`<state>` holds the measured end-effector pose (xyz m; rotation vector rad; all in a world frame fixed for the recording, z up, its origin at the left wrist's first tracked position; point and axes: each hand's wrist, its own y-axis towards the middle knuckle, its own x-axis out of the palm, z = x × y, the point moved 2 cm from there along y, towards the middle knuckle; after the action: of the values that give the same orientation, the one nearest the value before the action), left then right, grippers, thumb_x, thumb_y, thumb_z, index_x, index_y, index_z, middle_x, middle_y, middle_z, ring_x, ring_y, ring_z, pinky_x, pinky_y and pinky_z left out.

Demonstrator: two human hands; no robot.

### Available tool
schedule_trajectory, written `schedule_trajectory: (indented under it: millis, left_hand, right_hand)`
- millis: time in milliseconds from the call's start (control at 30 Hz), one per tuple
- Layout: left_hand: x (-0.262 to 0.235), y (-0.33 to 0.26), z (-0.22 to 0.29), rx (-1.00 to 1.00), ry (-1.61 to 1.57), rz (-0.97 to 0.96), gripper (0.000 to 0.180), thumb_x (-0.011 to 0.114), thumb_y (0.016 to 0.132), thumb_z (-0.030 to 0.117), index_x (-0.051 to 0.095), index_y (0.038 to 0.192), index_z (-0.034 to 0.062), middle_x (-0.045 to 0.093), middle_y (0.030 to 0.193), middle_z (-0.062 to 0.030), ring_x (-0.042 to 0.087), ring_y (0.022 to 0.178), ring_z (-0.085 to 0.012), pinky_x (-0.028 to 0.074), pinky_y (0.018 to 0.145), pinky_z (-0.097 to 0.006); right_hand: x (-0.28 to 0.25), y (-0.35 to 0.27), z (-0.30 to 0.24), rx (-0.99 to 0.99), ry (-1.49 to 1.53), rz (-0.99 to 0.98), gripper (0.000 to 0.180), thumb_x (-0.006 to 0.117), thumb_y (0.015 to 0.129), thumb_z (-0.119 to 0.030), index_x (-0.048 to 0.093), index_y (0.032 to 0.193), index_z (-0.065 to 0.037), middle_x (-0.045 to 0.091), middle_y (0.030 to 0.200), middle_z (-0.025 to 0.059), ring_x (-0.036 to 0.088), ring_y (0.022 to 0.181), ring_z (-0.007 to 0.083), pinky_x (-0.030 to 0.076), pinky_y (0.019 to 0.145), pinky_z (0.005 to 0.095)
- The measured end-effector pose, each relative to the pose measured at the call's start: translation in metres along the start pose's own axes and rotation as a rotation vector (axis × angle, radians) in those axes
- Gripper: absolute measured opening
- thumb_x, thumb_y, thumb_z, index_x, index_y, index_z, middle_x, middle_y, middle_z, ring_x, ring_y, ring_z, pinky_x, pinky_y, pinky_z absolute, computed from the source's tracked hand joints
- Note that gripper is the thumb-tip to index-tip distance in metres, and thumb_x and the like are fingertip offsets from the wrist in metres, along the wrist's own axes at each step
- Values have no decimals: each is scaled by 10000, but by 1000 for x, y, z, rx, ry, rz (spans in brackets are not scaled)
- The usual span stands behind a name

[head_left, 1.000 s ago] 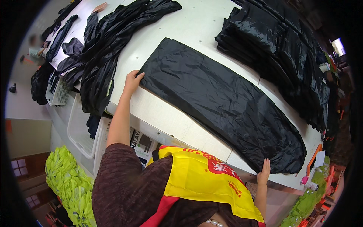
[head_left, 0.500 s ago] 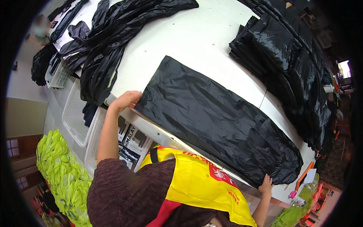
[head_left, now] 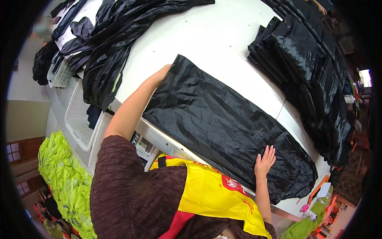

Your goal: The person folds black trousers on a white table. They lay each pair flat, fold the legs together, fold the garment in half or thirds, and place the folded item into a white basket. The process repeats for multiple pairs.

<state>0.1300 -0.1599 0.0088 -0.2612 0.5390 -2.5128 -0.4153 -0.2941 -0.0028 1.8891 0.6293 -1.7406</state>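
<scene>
a person stands at a white table (head_left: 223, 44), seen from above their own head. a long black plastic sheet (head_left: 223, 123), folded flat and slightly wrinkled, lies on the table directly in front of them, running along the near edge of the table.

the left hand (head_left: 164, 71) reaches to the far left end of the black plastic sheet. it touches the sheet's corner there, but the fingers are partly hidden by the sheet, so i cannot tell whether they grasp the edge or only rest against it.

the right hand (head_left: 264, 160) lies flat on top of the sheet near its right end, fingers spread and extended, pressing down and not gripping anything.

beyond the sheet, on the right side of the table, sits a stack of black plastic pieces (head_left: 306, 59), well apart from the sheet. on the left side of the table, loose black garments (head_left: 115, 44) are heaped and drape over the table's left edge.

left of the table, below its edge, stand white plastic crates (head_left: 77, 115). further left of the table lies a pile of bright yellow-green fabric (head_left: 63, 175). the person wears a dark brown knitted sleeve (head_left: 123, 187) and a yellow apron (head_left: 211, 195).
</scene>
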Motion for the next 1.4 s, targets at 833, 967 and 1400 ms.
schedule_trajectory:
  millis: [833, 967, 1400]
  left_hand:
    - [-4, 63, 9, 666, 905, 447, 411, 565, 830, 360, 637, 846, -45, 620, 755, -223, 583, 722, -343, 435, 689, -407]
    - [-56, 58, 10, 406, 1062, 563, 595, 538, 835, 512, 593, 802, -80, 589, 735, -261, 567, 688, -343, 429, 667, -433]
    - [-106, -60, -44, 343, 1149, 545, 558, 527, 885, 420, 546, 931, -136, 584, 893, -306, 530, 789, -434, 423, 745, -419]
  right_hand:
    - [-41, 26, -14, -33, 103, 120, 527, 619, 763, -295, 490, 1207, -44, 464, 1244, 158, 417, 1160, 324, 346, 916, 444]
    - [-43, -3, 7, 55, 86, 77, 548, 551, 847, -396, 453, 1275, -68, 387, 1353, 173, 324, 1271, 331, 253, 1027, 476]
    - [-17, -121, 56, 925, 68, 122, 703, 490, 849, -509, 321, 1373, -74, 264, 1420, 241, 225, 1298, 439, 157, 1004, 581]
